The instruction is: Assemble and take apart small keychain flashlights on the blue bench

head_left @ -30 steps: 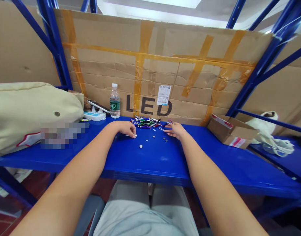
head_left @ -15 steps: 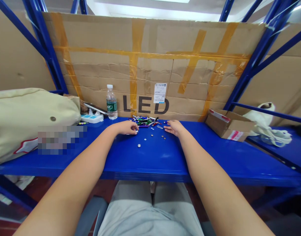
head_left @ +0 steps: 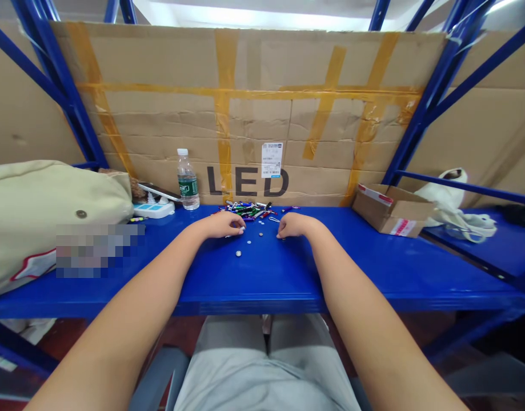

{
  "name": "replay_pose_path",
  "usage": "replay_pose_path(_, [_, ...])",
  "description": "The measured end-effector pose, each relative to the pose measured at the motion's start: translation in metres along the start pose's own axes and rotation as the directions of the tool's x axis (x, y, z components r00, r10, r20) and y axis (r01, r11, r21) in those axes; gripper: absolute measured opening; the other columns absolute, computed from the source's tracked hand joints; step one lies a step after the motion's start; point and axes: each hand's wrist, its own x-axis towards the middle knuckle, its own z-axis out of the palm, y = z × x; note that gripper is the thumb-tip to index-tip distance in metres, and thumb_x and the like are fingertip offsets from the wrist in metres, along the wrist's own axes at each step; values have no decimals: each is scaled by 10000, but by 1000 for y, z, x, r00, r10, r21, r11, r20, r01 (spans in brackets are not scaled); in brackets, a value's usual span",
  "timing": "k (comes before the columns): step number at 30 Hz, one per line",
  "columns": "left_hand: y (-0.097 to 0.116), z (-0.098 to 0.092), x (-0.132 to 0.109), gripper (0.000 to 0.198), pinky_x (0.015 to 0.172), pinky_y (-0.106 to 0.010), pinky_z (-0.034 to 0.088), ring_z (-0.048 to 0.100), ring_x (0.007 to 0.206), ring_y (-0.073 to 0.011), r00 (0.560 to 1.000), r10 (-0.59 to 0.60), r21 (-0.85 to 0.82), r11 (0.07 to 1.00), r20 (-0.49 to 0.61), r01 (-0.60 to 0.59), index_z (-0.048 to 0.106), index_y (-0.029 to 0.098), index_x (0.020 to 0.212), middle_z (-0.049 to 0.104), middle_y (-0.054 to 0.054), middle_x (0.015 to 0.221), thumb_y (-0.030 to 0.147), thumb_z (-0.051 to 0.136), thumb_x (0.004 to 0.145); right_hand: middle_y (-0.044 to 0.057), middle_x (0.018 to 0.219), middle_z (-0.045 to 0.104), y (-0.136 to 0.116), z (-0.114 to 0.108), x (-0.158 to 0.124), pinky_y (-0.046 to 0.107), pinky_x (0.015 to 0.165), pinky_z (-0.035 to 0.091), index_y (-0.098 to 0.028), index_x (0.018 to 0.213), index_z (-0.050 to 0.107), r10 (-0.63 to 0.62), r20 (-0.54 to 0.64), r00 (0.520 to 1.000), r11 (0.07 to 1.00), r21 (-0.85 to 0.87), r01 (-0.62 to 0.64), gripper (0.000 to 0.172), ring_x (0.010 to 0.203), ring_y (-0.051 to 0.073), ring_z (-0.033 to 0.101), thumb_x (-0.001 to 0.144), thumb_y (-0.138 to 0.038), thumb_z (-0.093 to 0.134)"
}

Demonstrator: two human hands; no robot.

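Hands [head_left: 221,224] near small discs [head_left: 239,253], blue table [head_left: 253,279] beneath.

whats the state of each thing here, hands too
Left hand: closed on slim white piece
Right hand: fingertips bunched, grip unclear
Coloured pile: loosely heaped
Small round pieces: scattered
Bottle: upright, capped
Power strip: plugs apparently in
Cardboard box: unclear whether open

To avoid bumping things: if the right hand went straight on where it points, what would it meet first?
The right hand would probably meet the small brownish disc to its left, though depth is unclear.
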Motion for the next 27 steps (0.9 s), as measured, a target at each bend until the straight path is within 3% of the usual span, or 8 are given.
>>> replay_pose_path(4, [5, 2, 1, 304, 729, -237, 436, 609, 858, -178, 999, 33, -47, 998, -37, -35, 657, 200, 1018, 684, -44, 960, 370, 564, 784, 41, 642, 670, -2, 7, 7, 251, 557, 409, -165, 598, 686, -106, -102, 989, 990, 87, 115, 62, 578, 148, 573, 649, -134, 671])
replay_pose_path(7, [8, 4, 2, 305, 694, -246, 452, 610, 751, -158, 996, 31, -144, 989, -79, -42, 627, 180, 1031, 680, -36, 883, 354, 556, 791, 36, 762, 686, -10, 13, 11, 229, 626, 421, -154, 750, 698, -244, -281, 928, 930, 205, 306, 96, 691, 138, 589, 735, -182, 607])
replay_pose_path(10, [8, 6, 4, 287, 650, -248, 468, 599, 668, -138, 995, 35, -269, 961, -96, -60, 604, 163, 1000, 670, -28, 829, 336, 578, 774, 20, 746, 661, -22, 20, 14, 218, 617, 407, -143, 819, 691, -315, -384, 868, 868, 254, 427, 145, 680, 120, 560, 761, -238, 598])
replay_pose_path(16, [6, 9, 6, 230, 653, -268, 504, 610, 696, -139, 991, 49, -400, 911, -125, -96, 589, 140, 921, 662, -46, 838, 290, 603, 747, 2, 716, 634, -33, 33, 21, 216, 601, 383, -142, 851, 701, -329, -456, 827, 831, 276, 482, 152, 654, 108, 524, 747, -210, 614])
replay_pose_path(27, [4, 12, 8, 256, 633, -286, 529, 604, 642, -114, 993, -1, -556, 828, -122, -68, 567, 139, 911, 651, -29, 824, 280, 657, 718, 22, 776, 672, -31, 37, 26, 233, 655, 395, -168, 787, 699, -388, -526, 757, 822, 174, 542, 83, 736, 137, 572, 772, -186, 618])
